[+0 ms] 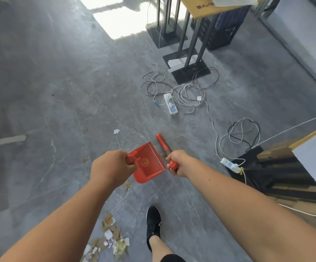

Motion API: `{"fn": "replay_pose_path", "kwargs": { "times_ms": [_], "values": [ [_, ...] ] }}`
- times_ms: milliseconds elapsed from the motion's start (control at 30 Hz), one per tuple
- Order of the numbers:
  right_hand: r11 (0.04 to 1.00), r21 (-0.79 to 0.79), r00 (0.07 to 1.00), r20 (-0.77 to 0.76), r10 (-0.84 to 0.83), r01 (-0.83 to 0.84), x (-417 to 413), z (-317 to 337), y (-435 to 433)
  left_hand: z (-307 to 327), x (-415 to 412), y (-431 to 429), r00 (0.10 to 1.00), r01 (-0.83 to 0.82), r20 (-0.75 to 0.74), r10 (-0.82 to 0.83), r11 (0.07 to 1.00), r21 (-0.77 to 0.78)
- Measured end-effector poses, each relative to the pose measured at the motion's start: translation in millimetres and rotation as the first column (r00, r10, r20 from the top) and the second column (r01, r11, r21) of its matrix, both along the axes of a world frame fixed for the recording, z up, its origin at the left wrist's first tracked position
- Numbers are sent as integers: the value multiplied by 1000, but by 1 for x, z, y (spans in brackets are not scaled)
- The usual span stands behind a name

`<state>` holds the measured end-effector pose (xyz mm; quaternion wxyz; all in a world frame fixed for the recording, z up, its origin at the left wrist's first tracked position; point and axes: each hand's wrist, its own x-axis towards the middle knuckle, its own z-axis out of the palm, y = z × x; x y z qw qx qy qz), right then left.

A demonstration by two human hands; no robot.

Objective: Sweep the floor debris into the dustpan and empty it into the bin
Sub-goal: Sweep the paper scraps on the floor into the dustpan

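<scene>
Debris, torn brown cardboard and white paper scraps (pixel 108 237), sits in a loose pile on the grey marbled tile floor (pixel 49 95), low in view between my left forearm and my black sneaker (pixel 153 224). A few stray bits lie further out: one white scrap (pixel 116 131) ahead of the pan, one brown chip (pixel 85 159) left of my left hand.

Room: sunlit patch on the floor up top, black metal stand legs (pixel 191 48) on flat base plates, dark blue plastic crate (pixel 223 29) behind them. Tangle of white and dark cables (pixel 181 91) around a white power strip (pixel 170 104); second white power strip (pixel 231 164) at right, beside stacked cardboard (pixel 285 176).

Left hand (pixel 111 168): fingers fully curled around the handle of the red plastic dustpan (pixel 148 163), held up off the floor, tilted. Can't see anything in it.

Right hand (pixel 178 163): fist closed on the grip of the red hand brush (pixel 163 146), which points away from me just right of the pan. Bristles are blurred.

Both tools are well apart from the pile.
</scene>
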<state>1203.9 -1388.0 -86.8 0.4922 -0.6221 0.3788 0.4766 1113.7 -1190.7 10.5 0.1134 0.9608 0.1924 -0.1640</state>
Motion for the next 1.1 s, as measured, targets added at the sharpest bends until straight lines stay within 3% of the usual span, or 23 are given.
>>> {"fn": "replay_pose_path", "kwargs": {
  "times_ms": [267, 600, 900, 1100],
  "values": [
    [997, -23, 997, 35, 71, -70, -46, -6, 56, 1, -58, 41, 992, -128, 6, 128, 991, -42],
    [955, -29, 953, 65, 296, -295, -122, 5, 141, 6, -174, 105, 938, -346, -10, 346, 934, -86],
    [857, -21, 855, 54, 516, -515, -242, 2, 210, 12, -320, 153, 826, -563, -28, 563, 824, -57],
    [782, -37, 782, 11, 623, -622, -319, -4, 240, 17, -415, 168, 706, -708, -49, 706, 706, -27]
  ]
}}
